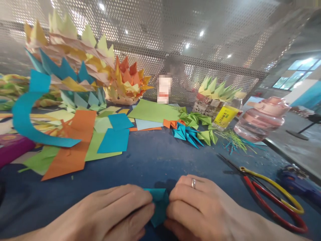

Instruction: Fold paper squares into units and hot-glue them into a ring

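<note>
Near the table's front edge, a small piece of blue folded paper (160, 205) is held between both hands. My left hand (117, 209) has its fingers closed on the paper's left side. From the right, my right hand (198, 204), with a silver ring on one finger, pinches the other side. The fingers hide much of the paper, and the thumbs are mostly out of sight. Ahead lie two flat blue paper pieces (114, 140). A cluster of folded blue paper points (186, 134) rests among orange and green ones.
Scissors (265, 190) with red and yellow handles lie at the right, beside a blue tool (299, 182). A pink water bottle (263, 117) and a yellow-labelled bottle (227, 113) stand behind. Orange paper (75, 144) and a curled blue strip (21, 117) are left, below paper-point structures (72, 60).
</note>
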`<action>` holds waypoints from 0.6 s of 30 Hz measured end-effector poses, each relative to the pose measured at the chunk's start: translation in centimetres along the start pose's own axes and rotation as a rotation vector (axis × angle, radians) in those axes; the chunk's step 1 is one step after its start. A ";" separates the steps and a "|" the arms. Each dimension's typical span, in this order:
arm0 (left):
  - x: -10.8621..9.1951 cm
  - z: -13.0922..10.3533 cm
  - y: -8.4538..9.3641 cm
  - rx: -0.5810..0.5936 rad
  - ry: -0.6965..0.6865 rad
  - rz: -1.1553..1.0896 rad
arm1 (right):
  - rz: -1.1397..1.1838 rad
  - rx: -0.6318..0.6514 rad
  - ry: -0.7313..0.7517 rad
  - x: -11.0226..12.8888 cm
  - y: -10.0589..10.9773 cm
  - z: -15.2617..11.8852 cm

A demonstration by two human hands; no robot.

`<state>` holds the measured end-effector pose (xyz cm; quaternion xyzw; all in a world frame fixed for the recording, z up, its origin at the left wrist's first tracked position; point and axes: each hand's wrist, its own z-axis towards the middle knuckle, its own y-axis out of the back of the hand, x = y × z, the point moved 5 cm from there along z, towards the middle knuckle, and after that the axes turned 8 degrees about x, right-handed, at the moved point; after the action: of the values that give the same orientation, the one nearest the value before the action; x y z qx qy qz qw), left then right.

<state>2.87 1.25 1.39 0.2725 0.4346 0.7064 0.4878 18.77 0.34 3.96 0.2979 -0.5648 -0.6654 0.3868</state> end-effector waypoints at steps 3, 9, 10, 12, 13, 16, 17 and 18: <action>0.1 0.5 0.0 0.015 -0.003 -0.083 | 0.017 0.011 0.004 -0.2 -0.1 0.1; 0.6 0.4 -0.5 -0.014 0.016 -0.223 | 0.170 -0.011 -0.053 -0.5 -0.3 0.2; 0.7 0.5 -0.6 -0.002 0.025 -0.242 | 0.224 -0.015 -0.073 -0.6 -0.4 0.2; 0.9 0.6 -0.6 0.025 0.054 -0.301 | 0.343 -0.020 -0.122 -0.8 -0.5 0.1; 1.0 0.7 -0.6 0.039 0.076 -0.343 | 0.395 -0.019 -0.155 -0.9 -0.6 0.1; 1.3 1.0 -0.6 0.054 0.150 -0.460 | 0.491 -0.021 -0.278 -1.4 -0.8 -0.1; 1.3 1.1 -0.6 0.057 0.174 -0.486 | 0.500 -0.023 -0.315 -1.5 -0.9 -0.1; 1.4 1.2 -0.6 0.059 0.195 -0.501 | 0.501 -0.020 -0.345 -1.6 -1.0 -0.2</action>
<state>3.58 3.04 1.34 0.1014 0.5538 0.5734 0.5951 19.60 1.70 2.85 0.0282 -0.6713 -0.5957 0.4401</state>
